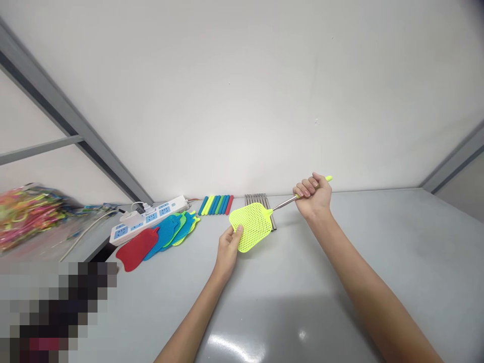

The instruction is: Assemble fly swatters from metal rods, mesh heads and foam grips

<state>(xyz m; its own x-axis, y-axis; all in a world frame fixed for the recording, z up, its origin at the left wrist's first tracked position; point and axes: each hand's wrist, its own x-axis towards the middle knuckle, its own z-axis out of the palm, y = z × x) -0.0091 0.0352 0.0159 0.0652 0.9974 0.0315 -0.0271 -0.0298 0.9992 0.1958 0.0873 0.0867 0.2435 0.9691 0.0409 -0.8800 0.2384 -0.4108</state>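
Note:
A yellow-green fly swatter with a perforated head and a metal rod is held above the table between my two hands. My left hand pinches the lower left edge of the head, thumb on top. Around the yellow-green grip at the other end, my right hand is closed, and the grip's tip pokes out past the fist. Behind the swatter head lies a row of metal rods, partly hidden by it. Left of them is a row of coloured handle tubes in blue, yellow, green and red.
Overlapping swatter heads in red, blue, green and yellow lie at the left, against a white power strip with plugs and cables. Beyond the frame, plastic bags hold colourful items. A pale wall borders the grey table.

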